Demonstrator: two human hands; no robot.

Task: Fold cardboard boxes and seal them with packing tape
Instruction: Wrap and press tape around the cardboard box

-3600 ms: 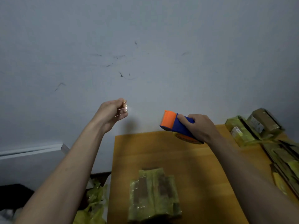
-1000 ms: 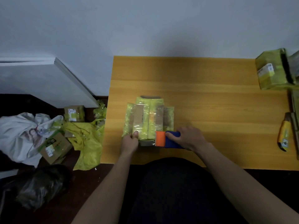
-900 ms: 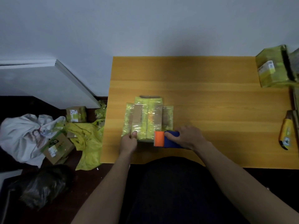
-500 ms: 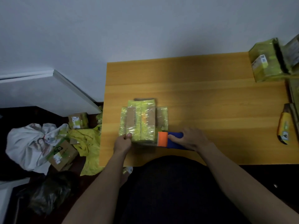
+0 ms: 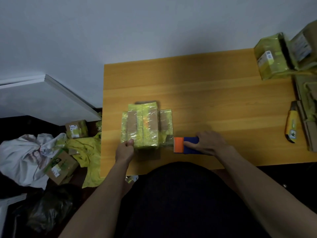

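Desk [image 5: 214, 93] carried the work; the cardboard box [image 5: 145, 125], wrapped in yellow tape, sat near its front left edge; sealing step in hand, by my reading. Your right hand [image 5: 208, 143] gripped the tape dispenser [image 5: 186, 145], fingers curled over it, just right of the box, a clear strip apparently spanning the gap. Your left hand [image 5: 125, 149] pinched the box's near left corner. Next move likely called for cutting the strip and pressing it flat.

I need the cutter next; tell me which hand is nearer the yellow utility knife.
Right. The right hand grips the tape dispenser mid-table, with bare tabletop between it and the yellow utility knife. The left hand holds the taped box, farther away.
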